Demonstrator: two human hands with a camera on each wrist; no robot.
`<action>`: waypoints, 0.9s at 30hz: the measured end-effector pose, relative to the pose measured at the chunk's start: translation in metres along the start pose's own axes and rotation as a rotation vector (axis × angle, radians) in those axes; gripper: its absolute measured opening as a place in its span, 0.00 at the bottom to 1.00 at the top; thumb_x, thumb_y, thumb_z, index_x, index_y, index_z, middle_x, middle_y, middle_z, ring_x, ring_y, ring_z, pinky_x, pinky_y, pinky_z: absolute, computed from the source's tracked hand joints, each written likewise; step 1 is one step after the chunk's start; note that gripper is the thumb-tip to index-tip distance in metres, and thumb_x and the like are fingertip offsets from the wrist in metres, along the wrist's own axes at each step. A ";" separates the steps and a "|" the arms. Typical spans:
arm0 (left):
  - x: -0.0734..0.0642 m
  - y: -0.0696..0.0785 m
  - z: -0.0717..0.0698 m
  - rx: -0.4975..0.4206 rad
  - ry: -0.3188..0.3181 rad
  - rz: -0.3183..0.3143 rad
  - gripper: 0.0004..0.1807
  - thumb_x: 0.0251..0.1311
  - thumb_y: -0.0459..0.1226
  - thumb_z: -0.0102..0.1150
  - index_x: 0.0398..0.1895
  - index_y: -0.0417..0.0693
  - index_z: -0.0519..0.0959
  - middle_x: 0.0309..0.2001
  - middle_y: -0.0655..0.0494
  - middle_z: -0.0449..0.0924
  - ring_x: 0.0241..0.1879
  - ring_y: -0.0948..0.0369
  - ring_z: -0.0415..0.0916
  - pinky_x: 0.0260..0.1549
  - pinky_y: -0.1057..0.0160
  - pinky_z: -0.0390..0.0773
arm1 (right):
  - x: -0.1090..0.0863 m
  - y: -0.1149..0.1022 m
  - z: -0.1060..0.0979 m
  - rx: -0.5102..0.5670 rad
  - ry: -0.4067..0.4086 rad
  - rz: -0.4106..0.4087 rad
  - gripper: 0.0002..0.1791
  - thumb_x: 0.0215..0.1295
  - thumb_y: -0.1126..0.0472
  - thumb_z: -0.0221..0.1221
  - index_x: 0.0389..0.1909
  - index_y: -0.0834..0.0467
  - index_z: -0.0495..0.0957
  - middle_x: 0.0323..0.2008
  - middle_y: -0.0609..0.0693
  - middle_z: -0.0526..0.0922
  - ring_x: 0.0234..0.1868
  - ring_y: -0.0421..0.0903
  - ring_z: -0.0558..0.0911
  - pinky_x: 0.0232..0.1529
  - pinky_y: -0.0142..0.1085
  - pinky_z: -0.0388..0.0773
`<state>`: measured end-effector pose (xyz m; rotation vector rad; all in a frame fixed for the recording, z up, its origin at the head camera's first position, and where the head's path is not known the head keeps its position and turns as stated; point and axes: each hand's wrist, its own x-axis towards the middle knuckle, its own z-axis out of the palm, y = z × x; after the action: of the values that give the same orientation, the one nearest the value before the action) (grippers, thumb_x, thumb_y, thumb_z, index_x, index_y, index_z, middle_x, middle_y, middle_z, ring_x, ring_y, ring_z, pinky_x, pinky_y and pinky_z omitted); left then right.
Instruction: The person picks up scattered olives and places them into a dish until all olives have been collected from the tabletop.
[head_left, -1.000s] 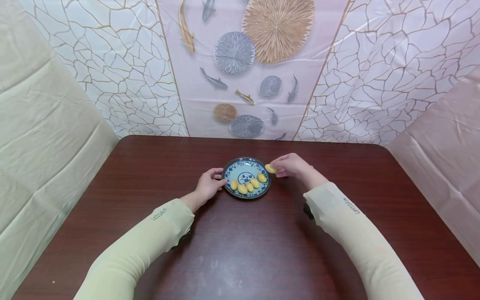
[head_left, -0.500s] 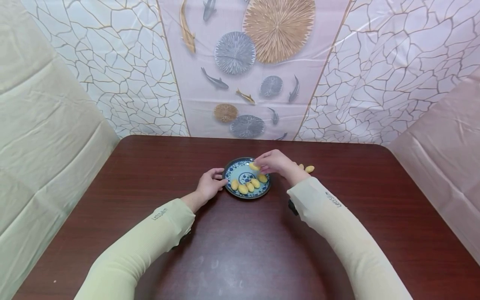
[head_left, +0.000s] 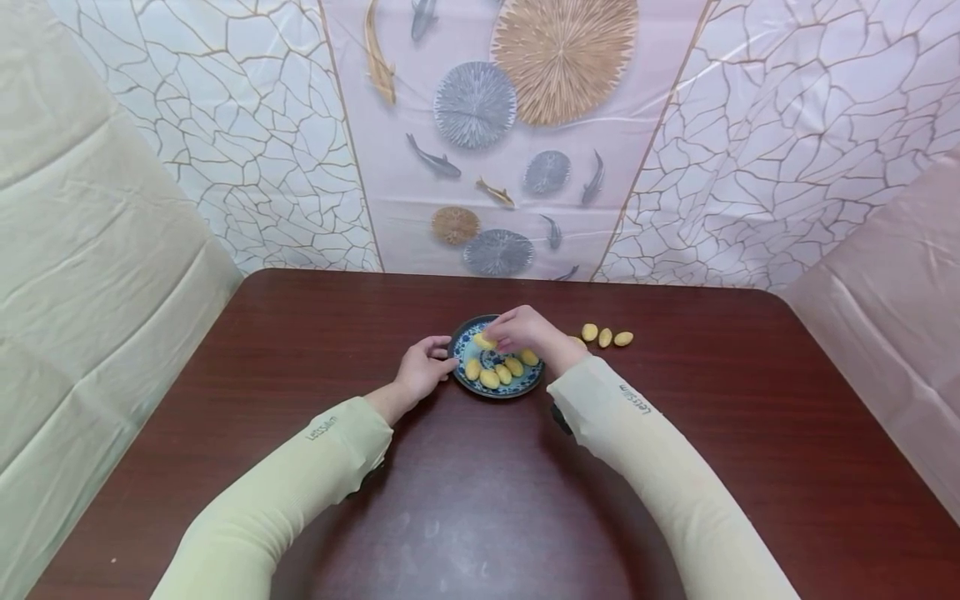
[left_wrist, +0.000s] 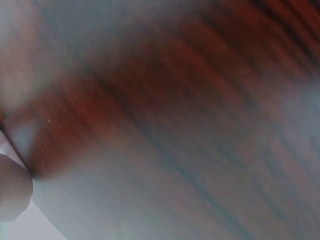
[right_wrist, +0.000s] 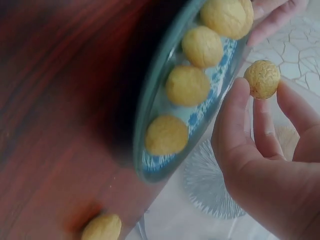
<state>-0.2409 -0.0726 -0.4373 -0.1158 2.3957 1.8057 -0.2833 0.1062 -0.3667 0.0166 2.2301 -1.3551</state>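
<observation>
A round blue-and-white plate (head_left: 470, 329) bears several yellow walnuts (head_left: 490, 379) in a curve along its near side. My left hand (head_left: 422, 367) holds the plate's left rim, thumb over the edge and fingers curved beside it. Above the plate's far part, my right hand (head_left: 525, 332) pinches one walnut (right_wrist: 262, 79) between thumb and fingertips. In the right wrist view its shell is wrinkled, and it is apart from the plate. Only a blurred fingertip of the left hand (left_wrist: 14, 187) shows in the left wrist view.
More walnuts (head_left: 604, 337) lie on the dark wooden table (head_left: 465, 500), right of the plate, one partly hidden by the right wrist. A patterned cloth backdrop (head_left: 480, 167) rises behind the table's far edge, with pale cloth on both sides.
My right hand has carried its walnut leftward from beyond the plate's right rim to above its far left part. The walnuts on the table have come into view. The left hand stays put.
</observation>
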 end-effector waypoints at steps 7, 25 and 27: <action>0.001 -0.001 0.000 0.004 0.001 -0.002 0.24 0.58 0.30 0.59 0.59 0.39 0.71 0.46 0.40 0.78 0.34 0.63 0.76 0.31 0.69 0.79 | 0.007 0.003 0.009 -0.011 0.002 0.013 0.17 0.61 0.65 0.59 0.49 0.69 0.77 0.38 0.54 0.80 0.35 0.45 0.80 0.50 0.40 0.80; -0.002 0.002 0.000 0.004 0.002 -0.001 0.23 0.58 0.30 0.59 0.58 0.39 0.71 0.47 0.39 0.79 0.34 0.61 0.77 0.30 0.69 0.79 | 0.013 0.000 0.023 -0.101 0.028 0.036 0.15 0.61 0.63 0.59 0.47 0.66 0.80 0.49 0.61 0.81 0.43 0.51 0.83 0.45 0.36 0.82; -0.001 0.002 0.000 0.005 0.004 -0.008 0.23 0.57 0.30 0.60 0.58 0.40 0.72 0.47 0.40 0.79 0.33 0.62 0.76 0.30 0.70 0.79 | 0.013 0.000 0.024 -0.108 0.030 0.040 0.15 0.61 0.63 0.59 0.47 0.65 0.80 0.49 0.61 0.80 0.45 0.51 0.82 0.45 0.36 0.82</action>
<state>-0.2399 -0.0725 -0.4350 -0.1277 2.3992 1.7974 -0.2838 0.0828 -0.3811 0.0436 2.3124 -1.2192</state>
